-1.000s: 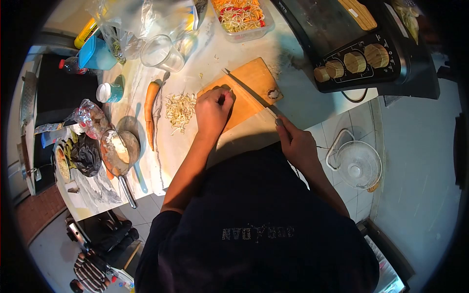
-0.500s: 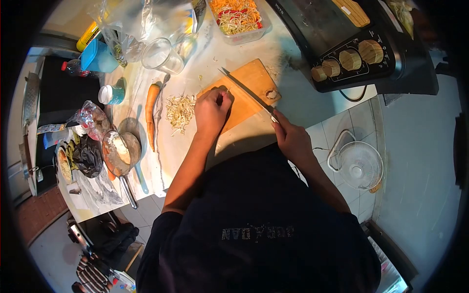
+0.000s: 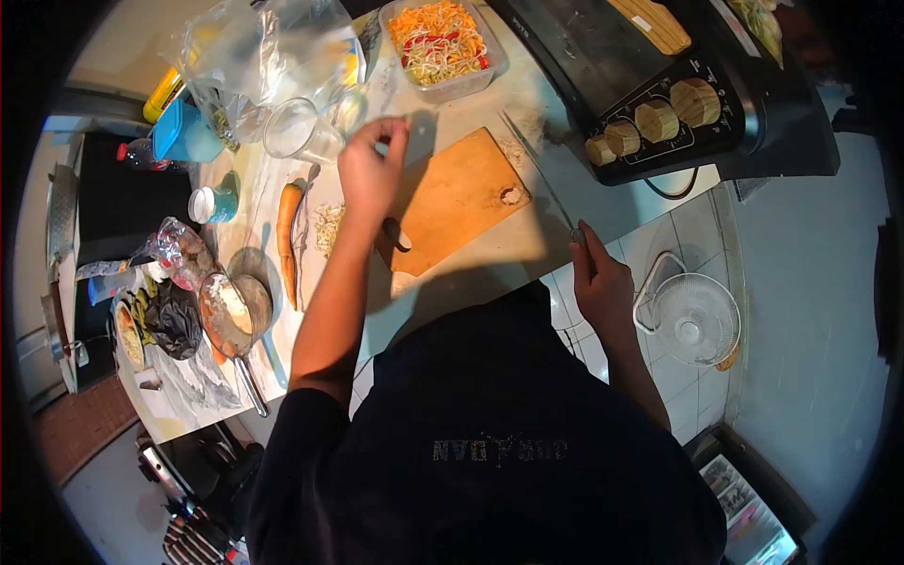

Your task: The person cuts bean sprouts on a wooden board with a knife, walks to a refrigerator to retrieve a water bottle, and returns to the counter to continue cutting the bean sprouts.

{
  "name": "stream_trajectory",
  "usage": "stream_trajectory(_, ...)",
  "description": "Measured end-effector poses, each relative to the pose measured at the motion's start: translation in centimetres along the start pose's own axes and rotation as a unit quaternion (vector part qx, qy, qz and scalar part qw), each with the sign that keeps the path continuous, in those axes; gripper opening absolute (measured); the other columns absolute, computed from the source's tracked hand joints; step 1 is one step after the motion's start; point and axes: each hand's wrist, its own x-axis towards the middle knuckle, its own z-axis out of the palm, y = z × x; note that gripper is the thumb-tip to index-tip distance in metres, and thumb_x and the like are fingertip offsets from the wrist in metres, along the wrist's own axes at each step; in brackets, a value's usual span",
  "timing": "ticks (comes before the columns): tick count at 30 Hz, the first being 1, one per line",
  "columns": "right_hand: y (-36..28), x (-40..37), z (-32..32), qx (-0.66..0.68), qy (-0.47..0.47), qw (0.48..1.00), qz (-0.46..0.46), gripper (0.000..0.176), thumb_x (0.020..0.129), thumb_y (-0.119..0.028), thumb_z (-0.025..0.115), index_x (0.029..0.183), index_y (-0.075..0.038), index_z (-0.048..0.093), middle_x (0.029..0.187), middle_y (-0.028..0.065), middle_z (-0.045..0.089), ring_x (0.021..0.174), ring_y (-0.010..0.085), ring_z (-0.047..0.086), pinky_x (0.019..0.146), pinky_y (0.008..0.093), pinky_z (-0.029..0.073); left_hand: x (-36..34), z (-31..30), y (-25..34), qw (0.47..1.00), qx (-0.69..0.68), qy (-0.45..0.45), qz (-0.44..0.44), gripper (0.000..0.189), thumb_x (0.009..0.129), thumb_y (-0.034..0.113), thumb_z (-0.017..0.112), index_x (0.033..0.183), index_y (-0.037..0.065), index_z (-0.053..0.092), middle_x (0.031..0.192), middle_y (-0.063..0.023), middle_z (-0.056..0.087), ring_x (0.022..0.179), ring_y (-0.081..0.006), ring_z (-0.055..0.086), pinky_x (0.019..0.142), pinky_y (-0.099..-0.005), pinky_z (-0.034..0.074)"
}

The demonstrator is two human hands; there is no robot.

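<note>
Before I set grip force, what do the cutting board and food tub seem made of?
Cutting board: probably smooth wood, from its warm tan face, though no grain shows clearly. Food tub: likely clear, glossy plastic, from its thin, see-through walls.

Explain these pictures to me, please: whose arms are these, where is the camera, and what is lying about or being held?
No robot here: these are a person's own bare hands, seen from a camera worn on the head, looking down. The right hand holds a knife. The left hand is raised, fingers curled; whether it holds anything is unclear. On the counter lie a wooden board, a carrot, pale sprouts and a box of shredded vegetables.
</note>
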Motion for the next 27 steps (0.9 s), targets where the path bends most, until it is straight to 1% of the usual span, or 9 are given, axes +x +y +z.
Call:
stream_trajectory(2,0.2,0.1,-0.1,0.011,0.029,1.000,-0.006,0.035,0.096,-0.026,0.061,0.128,-0.010,0.063,0.069,0.0146,0.068,0.062,0.0290,0.069,0.058,0.0392,0.053,2.9,0.7,0.6,1.000,0.002,-0.009,-0.006,0.017,0.088,0.019,0.072,0.093,0.003,0.074,0.083,-0.0149,0.071,0.071,-0.0278,0.069,0.066,-0.0334,0.053)
stream_trajectory(5,-0.2,0.3,0.0,0.029,0.036,0.999,0.001,0.035,0.096,-0.026,0.061,0.127,-0.010,0.064,0.071,0.0142,0.069,0.063,0.0288,0.069,0.059,0.0387,0.053,6.5,2.0,0.5,0.998,-0.012,0.002,0.060,0.017,0.089,0.019,0.070,0.092,0.003,0.074,0.083,-0.0140,0.071,0.073,-0.0277,0.069,0.068,-0.0344,0.053)
stream_trajectory(7,-0.3,0.4,0.0,0.049,0.029,0.998,0.002,0.036,0.096,-0.028,0.061,0.127,-0.009,0.063,0.074,0.0143,0.069,0.064,0.0288,0.070,0.060,0.0384,0.053,7.9,2.7,0.3,0.989,0.096,-0.029,0.104,0.016,0.089,0.018,0.069,0.092,0.003,0.074,0.089,-0.0151,0.071,0.076,-0.0272,0.069,0.070,-0.0363,0.054)
stream_trajectory(9,0.1,0.4,0.4,0.054,0.038,0.998,-0.010,0.036,0.096,-0.028,0.061,0.127,-0.010,0.063,0.074,0.0145,0.070,0.065,0.0284,0.070,0.060,0.0379,0.053,8.1,2.8,-0.2,0.979,0.089,-0.007,0.181,0.015,0.088,0.016,0.069,0.092,0.003,0.074,0.092,-0.0155,0.070,0.075,-0.0272,0.067,0.072,-0.0374,0.054)
stream_trajectory(12,-0.1,0.5,0.5,0.079,0.030,0.996,-0.007,0.035,0.096,-0.028,0.061,0.127,-0.010,0.064,0.077,0.0149,0.070,0.067,0.0275,0.071,0.062,0.0375,0.054,6.0,1.1,-0.1,0.987,0.047,0.031,0.149,0.015,0.087,0.016,0.069,0.093,0.002,0.074,0.092,-0.0151,0.069,0.072,-0.0257,0.065,0.070,-0.0361,0.053)
stream_trajectory(17,-1.5,1.2,0.7,0.114,-0.034,0.993,0.011,0.035,0.096,-0.027,0.061,0.126,-0.010,0.065,0.081,0.0143,0.072,0.068,0.0256,0.071,0.063,0.0360,0.054,0.8,-3.4,-1.9,0.999,0.032,-0.031,-0.025,0.018,0.087,0.018,0.071,0.093,0.001,0.072,0.085,-0.0137,0.068,0.063,-0.0185,0.060,0.061,-0.0314,0.048)
stream_trajectory(23,-2.1,2.6,2.8,0.104,-0.043,0.986,-0.119,0.036,0.095,-0.029,0.062,0.125,-0.009,0.065,0.082,0.0146,0.072,0.068,0.0250,0.070,0.066,0.0332,0.053,-4.7,-8.2,-5.9,0.994,0.049,-0.035,-0.092,0.022,0.091,0.021,0.069,0.104,0.003,0.072,0.086,-0.0088,0.069,0.064,-0.0112,0.057,0.059,-0.0273,0.046)
stream_trajectory(25,-3.4,2.6,2.4,0.118,-0.158,0.980,-0.025,0.037,0.095,-0.030,0.061,0.125,-0.008,0.065,0.087,0.0169,0.072,0.074,0.0262,0.072,0.070,0.0342,0.053,-6.1,-9.9,-7.1,0.989,0.093,-0.021,-0.109,0.022,0.090,0.016,0.068,0.107,0.003,0.071,0.089,-0.0099,0.070,0.064,-0.0127,0.058,0.061,-0.0282,0.047)
stream_trajectory(27,-3.3,2.4,2.8,0.117,-0.174,0.977,-0.030,0.037,0.096,-0.030,0.061,0.125,-0.008,0.065,0.088,0.0179,0.072,0.076,0.0266,0.072,0.071,0.0343,0.053,-7.4,-11.1,-7.7,0.986,0.114,-0.002,-0.120,0.023,0.088,0.012,0.067,0.109,0.002,0.070,0.092,-0.0120,0.070,0.064,-0.0150,0.060,0.062,-0.0295,0.049)
